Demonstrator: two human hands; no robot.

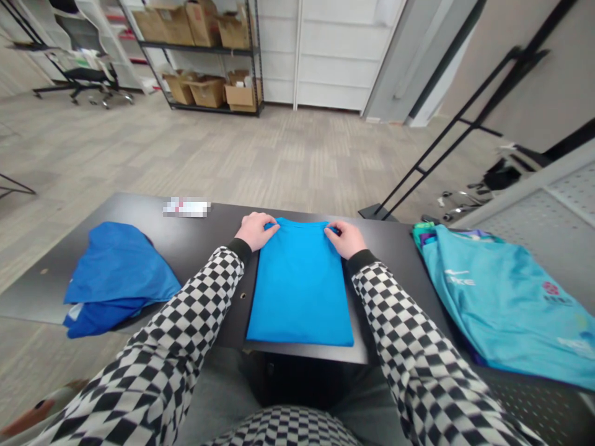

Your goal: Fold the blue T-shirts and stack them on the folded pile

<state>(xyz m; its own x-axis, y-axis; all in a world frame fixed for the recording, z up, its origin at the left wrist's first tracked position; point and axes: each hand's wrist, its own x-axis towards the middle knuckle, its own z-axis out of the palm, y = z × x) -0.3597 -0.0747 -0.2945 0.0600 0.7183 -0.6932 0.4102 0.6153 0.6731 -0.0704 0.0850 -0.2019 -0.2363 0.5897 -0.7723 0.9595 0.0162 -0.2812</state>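
A bright blue T-shirt [301, 285], folded into a neat rectangle, lies flat on the dark table in front of me. Its collar edge points away from me. My left hand [257, 230] pinches the far left corner between thumb and fingers. At the far right corner, my right hand [346, 238] pinches the cloth the same way. To the left is a crumpled darker blue garment [121, 266], apart from both hands. A pile topped by a turquoise sports shirt [502, 291] with white print lies at the right.
The dark table [199, 238] has a small white label-like item [186, 207], blurred, near its far edge. Beyond it stand a shelf rack [199, 49] with cardboard boxes and an office chair [86, 62]. A black metal stand [432, 161] rises behind the right side.
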